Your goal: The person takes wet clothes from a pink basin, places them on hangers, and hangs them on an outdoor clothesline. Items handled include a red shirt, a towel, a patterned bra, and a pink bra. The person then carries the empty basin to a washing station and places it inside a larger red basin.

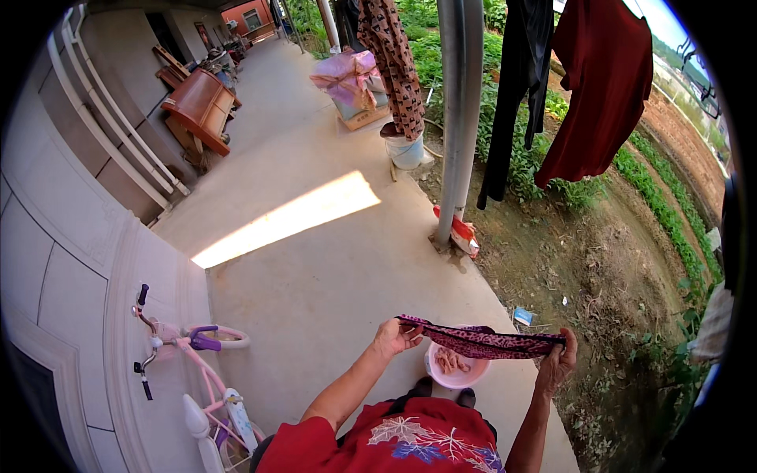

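Note:
A strip of pink and black patterned cloth (489, 342) with dark edges is stretched between my hands. My left hand (397, 337) pinches its left end, and my right hand (559, 355) grips the right end near the path's edge. Below the cloth a pink basin (453, 380) stands on the concrete by my feet, partly covered by the fabric. Inside it lies a crumpled pinkish-brown cloth (448, 361). I cannot tell whether the stretched cloth is wet.
A pink bicycle (206, 370) leans by the wall on the left. Metal posts (457, 118) rise at the path's right edge, with dark red trousers (595, 94) and black trousers (516, 102) hanging beyond. Farther off stand a white bucket (406, 153) and a brown wooden cabinet (197, 106).

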### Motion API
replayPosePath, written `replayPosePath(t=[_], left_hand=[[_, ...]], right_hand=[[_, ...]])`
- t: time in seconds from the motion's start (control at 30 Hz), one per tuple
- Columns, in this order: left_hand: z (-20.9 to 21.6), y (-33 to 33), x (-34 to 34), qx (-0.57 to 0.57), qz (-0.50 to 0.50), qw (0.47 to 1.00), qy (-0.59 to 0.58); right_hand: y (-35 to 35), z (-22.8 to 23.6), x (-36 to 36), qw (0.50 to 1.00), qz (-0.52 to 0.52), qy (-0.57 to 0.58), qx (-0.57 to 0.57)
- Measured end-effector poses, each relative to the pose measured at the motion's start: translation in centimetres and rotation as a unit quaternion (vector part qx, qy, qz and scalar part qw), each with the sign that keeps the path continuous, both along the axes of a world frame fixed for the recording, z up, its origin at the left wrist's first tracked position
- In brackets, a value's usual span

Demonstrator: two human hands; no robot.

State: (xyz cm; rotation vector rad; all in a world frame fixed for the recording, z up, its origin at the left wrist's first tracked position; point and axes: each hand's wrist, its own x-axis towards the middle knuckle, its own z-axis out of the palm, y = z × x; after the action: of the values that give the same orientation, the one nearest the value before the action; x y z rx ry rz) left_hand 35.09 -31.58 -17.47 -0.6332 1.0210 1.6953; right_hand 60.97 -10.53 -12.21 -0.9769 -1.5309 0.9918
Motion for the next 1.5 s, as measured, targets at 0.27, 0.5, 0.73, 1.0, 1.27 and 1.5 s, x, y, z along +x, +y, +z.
replayPosePath(t=[0.27,0.5,0.73,1.0,1.27,1.5], left_hand=[[8.8,3.9,-1.7,-0.081,0.007,0.866,0.493],[8.1,4.3,-3.1,0.047,0.031,0.979,0.194],[8.4,4.1,-3.8,0.046,-0.030,0.964,0.260],[8.0,-0.2,-1.4,-0.013,-0.330,0.832,0.445],[-2.3,-4.6,0.2,-0.307,-0.224,0.734,0.563],[-3.3,-0.9,2.2,0.133,0.020,0.990,0.047]], right_hand=[[2.7,4.8,-1.1,0.982,0.059,-0.122,0.129],[2.0,5.5,-1.5,0.957,0.142,0.049,-0.248],[1.0,4.0,-1.1,0.950,0.253,-0.054,-0.173],[-1.0,-1.5,1.2,0.965,0.156,-0.196,-0.077],[-1.8,1.3,3.2,0.960,-0.018,-0.244,0.138],[-1.4,0.3,2.8,0.965,0.140,-0.217,0.049]])
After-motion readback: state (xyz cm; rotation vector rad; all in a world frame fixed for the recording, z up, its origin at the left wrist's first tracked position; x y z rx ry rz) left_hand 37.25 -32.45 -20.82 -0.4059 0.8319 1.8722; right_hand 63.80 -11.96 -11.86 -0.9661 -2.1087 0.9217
